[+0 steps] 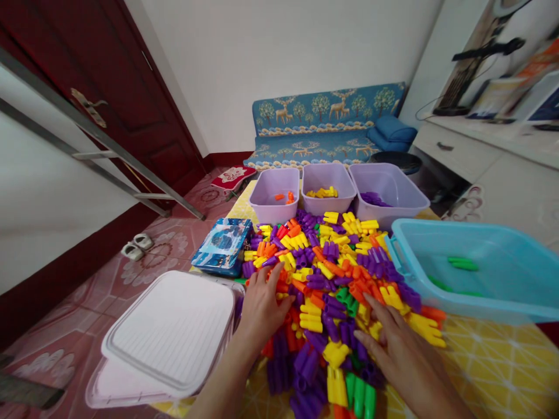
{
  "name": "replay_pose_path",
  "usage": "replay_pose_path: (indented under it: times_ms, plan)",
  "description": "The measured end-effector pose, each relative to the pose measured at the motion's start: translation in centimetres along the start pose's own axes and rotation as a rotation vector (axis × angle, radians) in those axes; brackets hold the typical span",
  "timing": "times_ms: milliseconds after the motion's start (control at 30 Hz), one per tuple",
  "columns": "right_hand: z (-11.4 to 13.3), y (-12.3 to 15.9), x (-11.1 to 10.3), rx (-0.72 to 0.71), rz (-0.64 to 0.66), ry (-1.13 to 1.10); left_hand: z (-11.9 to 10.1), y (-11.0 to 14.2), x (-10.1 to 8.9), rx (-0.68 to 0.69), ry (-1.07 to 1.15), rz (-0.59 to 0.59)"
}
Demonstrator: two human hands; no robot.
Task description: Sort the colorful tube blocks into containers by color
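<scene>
A wide heap of plastic building pieces point(321, 282) in purple, yellow, orange and green covers the middle of the table. On the heap's left side rests my left hand point(263, 302), fingers apart, touching orange and yellow pieces. My right hand point(395, 343) reaches over the right side, fingers spread, near green and yellow pieces. Neither hand has a piece visibly gripped. Behind the heap stand three lilac bins: the left bin point(274, 210) has a few orange pieces, the middle bin point(327, 203) yellow ones, the right bin point(393, 215) purple ones. A turquoise tub point(489, 299) holds several green pieces.
White lids point(174, 331) lie stacked at the table's left, beside a blue box point(222, 244). A yellow patterned cloth point(493, 355) covers the table. Beyond are a blue sofa point(327, 116), a metal ladder point(100, 137), a red stool point(233, 176) and a white cabinet point(493, 169).
</scene>
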State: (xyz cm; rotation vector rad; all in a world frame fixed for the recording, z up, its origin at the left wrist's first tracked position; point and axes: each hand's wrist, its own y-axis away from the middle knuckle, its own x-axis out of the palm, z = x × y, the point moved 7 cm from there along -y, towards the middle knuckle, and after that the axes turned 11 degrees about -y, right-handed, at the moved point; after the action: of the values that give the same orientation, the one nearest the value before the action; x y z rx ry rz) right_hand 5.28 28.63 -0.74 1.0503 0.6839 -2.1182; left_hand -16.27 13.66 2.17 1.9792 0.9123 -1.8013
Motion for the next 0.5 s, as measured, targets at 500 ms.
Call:
replay_pose_path:
  times_ms: [500]
  plan:
    - [4.1, -7.6, -0.6, -0.078, -0.046, -0.831, -6.6, -3.6, -2.1, 0.272, 0.87, 0.032]
